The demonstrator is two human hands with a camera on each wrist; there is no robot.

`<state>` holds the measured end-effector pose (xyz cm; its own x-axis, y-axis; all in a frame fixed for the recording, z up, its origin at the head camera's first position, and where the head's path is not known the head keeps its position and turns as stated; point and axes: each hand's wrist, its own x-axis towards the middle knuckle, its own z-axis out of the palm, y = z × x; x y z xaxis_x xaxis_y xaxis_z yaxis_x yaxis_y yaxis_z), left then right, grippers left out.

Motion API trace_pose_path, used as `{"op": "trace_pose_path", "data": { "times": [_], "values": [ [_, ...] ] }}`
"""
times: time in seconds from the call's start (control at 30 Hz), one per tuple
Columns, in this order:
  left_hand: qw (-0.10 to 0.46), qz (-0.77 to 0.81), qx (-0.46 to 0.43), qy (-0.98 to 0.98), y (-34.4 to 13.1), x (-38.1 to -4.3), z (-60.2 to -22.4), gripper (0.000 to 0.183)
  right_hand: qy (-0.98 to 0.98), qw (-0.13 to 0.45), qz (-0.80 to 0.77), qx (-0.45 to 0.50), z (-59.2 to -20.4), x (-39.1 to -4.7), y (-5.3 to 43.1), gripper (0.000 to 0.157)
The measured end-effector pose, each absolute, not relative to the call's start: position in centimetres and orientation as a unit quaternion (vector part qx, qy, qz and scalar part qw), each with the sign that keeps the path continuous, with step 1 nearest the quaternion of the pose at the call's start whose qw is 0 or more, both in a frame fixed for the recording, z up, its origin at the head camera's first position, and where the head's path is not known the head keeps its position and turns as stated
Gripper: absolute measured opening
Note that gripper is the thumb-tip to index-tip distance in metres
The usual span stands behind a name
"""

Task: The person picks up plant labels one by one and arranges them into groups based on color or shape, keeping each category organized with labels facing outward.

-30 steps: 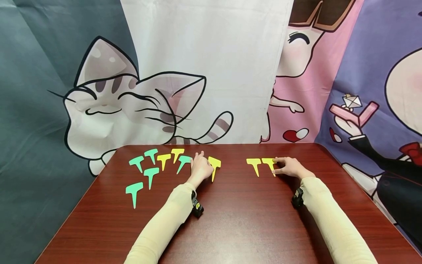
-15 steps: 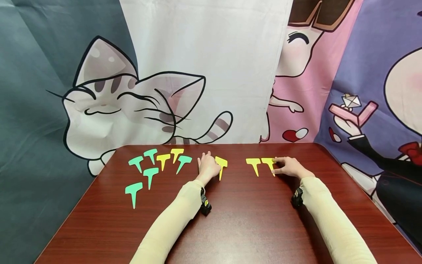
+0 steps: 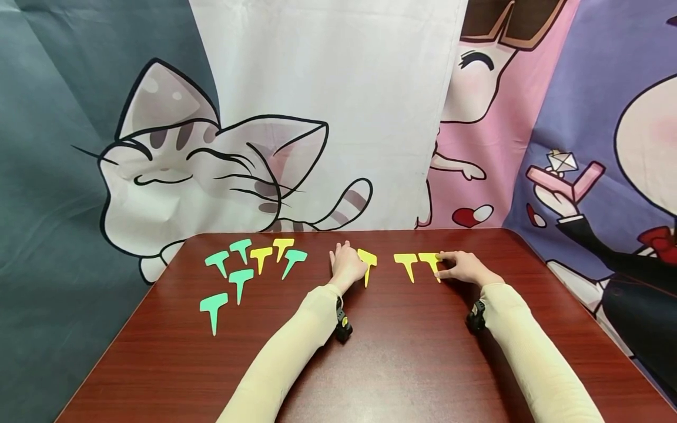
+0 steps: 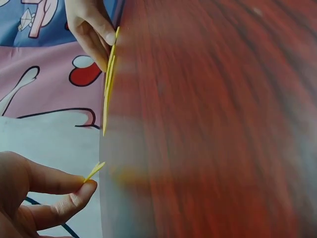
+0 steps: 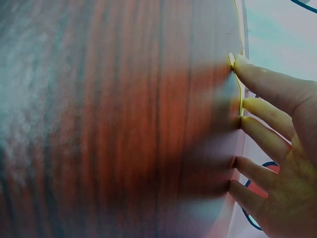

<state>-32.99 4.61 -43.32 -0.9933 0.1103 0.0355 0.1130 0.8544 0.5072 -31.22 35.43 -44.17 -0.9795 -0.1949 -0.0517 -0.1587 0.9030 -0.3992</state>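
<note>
My left hand (image 3: 348,262) pinches a yellow T-shaped plant label (image 3: 367,258) between thumb and forefinger. In the left wrist view that label (image 4: 94,171) shows nearly edge-on, raised off the tabletop. To its right, a second yellow label (image 3: 406,260) lies flat, its stem toward me. Beside that one lies another yellow label (image 3: 430,258), partly covered by my right hand (image 3: 465,267). The right hand's fingers are spread and fairly straight; in the right wrist view its thumb and forefinger (image 5: 265,114) touch the label's edges (image 5: 240,94).
Several green T-shaped labels (image 3: 214,302) lie scattered on the left of the brown table (image 3: 402,352). Two yellow labels (image 3: 261,254) are among them at the back. A cartoon-printed cloth (image 3: 370,88) hangs behind the table's far edge.
My left hand has slid to the right with the yellow plant label, toward the two yellow ones on the right. My right hand has stayed in place.
</note>
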Motion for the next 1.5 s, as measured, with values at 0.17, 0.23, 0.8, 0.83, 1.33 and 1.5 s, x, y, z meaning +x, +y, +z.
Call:
{"op": "trace_pose_path", "data": {
  "times": [0.17, 0.23, 0.8, 0.83, 1.33, 1.5],
  "values": [
    [-0.003, -0.259, -0.06, -0.964, 5.8, -33.0, -43.2, 0.016, 0.975, 0.048, -0.201, -0.085, -44.2, -31.2, 35.5, 0.073],
    [-0.005, -0.256, -0.06, -0.965, 6.2, -33.1, -43.3, 0.014, 0.975, 0.05, -0.202, -0.081, -44.3, -31.2, 35.6, 0.073],
    [-0.009, -0.262, -0.037, -0.964, 8.7, -33.4, -43.7, 0.015, 0.974, 0.049, -0.203, -0.085, -44.2, -31.2, 35.5, 0.071],
    [-0.009, -0.263, -0.037, -0.964, 8.8, -33.4, -43.7, 0.015, 0.975, 0.049, -0.202, -0.086, -44.2, -31.2, 35.5, 0.071],
    [-0.021, -0.283, -0.033, -0.958, 9.7, -33.4, -44.1, 0.017, 0.975, 0.045, -0.202, -0.085, -44.2, -31.2, 35.5, 0.071],
    [-0.012, -0.288, -0.033, -0.957, 9.9, -33.6, -44.5, 0.017, 0.975, 0.045, -0.201, -0.088, -44.3, -31.2, 35.5, 0.071]
  ]
}}
